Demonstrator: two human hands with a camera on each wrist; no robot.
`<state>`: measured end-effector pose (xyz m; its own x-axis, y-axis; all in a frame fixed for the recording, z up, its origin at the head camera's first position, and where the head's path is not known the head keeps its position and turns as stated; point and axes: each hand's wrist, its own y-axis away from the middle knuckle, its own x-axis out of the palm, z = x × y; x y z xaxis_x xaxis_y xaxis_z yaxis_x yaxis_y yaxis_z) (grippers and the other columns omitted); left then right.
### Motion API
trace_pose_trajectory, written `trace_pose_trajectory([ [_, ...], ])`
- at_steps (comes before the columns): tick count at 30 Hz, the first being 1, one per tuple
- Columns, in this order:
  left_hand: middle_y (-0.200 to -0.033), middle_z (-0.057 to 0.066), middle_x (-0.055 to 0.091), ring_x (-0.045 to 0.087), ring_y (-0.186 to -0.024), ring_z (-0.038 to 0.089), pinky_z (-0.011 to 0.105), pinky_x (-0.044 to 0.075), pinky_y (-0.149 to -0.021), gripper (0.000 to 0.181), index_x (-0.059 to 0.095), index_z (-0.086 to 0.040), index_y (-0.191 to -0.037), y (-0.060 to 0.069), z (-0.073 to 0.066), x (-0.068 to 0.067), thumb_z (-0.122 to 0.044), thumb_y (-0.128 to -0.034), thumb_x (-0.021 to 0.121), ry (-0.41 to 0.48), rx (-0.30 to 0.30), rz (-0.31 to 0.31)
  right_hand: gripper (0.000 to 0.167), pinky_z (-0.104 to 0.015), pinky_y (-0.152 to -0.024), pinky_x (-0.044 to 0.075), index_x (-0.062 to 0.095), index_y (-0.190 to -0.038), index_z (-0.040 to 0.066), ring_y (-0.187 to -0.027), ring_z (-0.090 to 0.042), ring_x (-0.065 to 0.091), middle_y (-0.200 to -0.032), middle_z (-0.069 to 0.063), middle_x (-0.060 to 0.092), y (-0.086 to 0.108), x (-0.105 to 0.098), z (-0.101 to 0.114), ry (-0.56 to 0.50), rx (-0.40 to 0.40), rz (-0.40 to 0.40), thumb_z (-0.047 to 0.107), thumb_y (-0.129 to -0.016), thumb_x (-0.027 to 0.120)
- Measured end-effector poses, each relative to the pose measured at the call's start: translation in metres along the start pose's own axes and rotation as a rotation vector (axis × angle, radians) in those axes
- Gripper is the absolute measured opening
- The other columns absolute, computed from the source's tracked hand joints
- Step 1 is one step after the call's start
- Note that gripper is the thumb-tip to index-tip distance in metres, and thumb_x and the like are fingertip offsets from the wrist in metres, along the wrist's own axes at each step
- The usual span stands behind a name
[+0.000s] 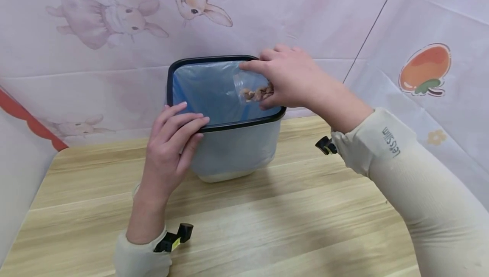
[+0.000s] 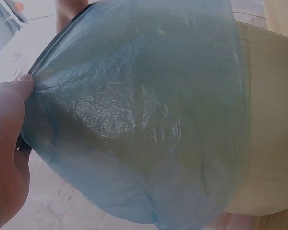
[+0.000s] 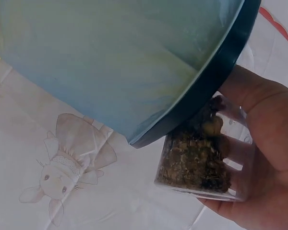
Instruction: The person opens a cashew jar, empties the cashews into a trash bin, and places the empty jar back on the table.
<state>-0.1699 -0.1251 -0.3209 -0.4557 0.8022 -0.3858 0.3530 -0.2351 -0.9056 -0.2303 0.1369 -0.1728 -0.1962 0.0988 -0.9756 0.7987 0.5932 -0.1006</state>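
A trash can with a black rim [image 1: 240,124] stands on the table, lined with a translucent blue bag [image 1: 210,90]. My left hand [image 1: 166,154] grips the near left part of its rim, fingers over the edge and thumb on the outside against the bag [image 2: 134,120]. At the can's right side, my right hand [image 1: 296,77] holds a clear plastic jar [image 1: 239,85] tipped sideways over the opening. Brown, dried-looking pieces [image 1: 256,93] lie inside the jar. The right wrist view shows the jar [image 3: 192,163] partly behind the rim, with fingers wrapped around it.
The can stands on a light wood-grain table [image 1: 305,217]. Close behind it hangs a pale pink sheet [image 1: 114,64] printed with rabbits, and another printed sheet [image 1: 412,22] runs along the right side. Small black devices [image 1: 173,238] are strapped at both cuffs.
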Motion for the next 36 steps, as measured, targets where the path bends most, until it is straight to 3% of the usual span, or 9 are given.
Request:
trace_pose_trajectory([
  [8, -0.118, 0.013, 0.069, 0.052, -0.130, 0.037, 0.057, 0.030, -0.116, 0.031, 0.072, -0.008, -0.119, -0.001, 0.000, 0.000, -0.029, -0.1029, 0.055, 0.006, 0.009, -0.001, 0.089, -0.052, -0.090, 0.040, 0.043, -0.152, 0.030, -0.106, -0.030, 0.046, -0.119, -0.006, 0.056, 0.000, 0.003, 0.001, 0.013, 0.003, -0.012, 0.042, -0.075, 0.086],
  [24, -0.118, 0.013, 0.069, 0.052, -0.130, 0.036, 0.056, 0.031, -0.115, 0.031, 0.072, -0.008, -0.120, -0.002, 0.001, -0.002, -0.028, -0.1030, 0.055, 0.006, 0.012, 0.003, 0.088, -0.052, -0.089, 0.041, 0.042, -0.153, 0.028, -0.107, -0.032, 0.046, -0.120, -0.007, 0.055, -0.002, 0.000, 0.008, 0.095, -0.005, 0.017, 0.043, -0.078, 0.085],
  [36, -0.118, 0.013, 0.069, 0.052, -0.131, 0.035, 0.056, 0.030, -0.116, 0.031, 0.072, -0.009, -0.120, -0.002, 0.003, -0.002, -0.029, -0.1028, 0.055, 0.013, 0.004, 0.008, 0.085, -0.052, -0.087, 0.045, 0.045, -0.151, 0.025, -0.109, -0.033, 0.047, -0.123, -0.008, 0.056, -0.001, 0.002, 0.012, 0.178, -0.045, -0.026, 0.041, -0.078, 0.085],
])
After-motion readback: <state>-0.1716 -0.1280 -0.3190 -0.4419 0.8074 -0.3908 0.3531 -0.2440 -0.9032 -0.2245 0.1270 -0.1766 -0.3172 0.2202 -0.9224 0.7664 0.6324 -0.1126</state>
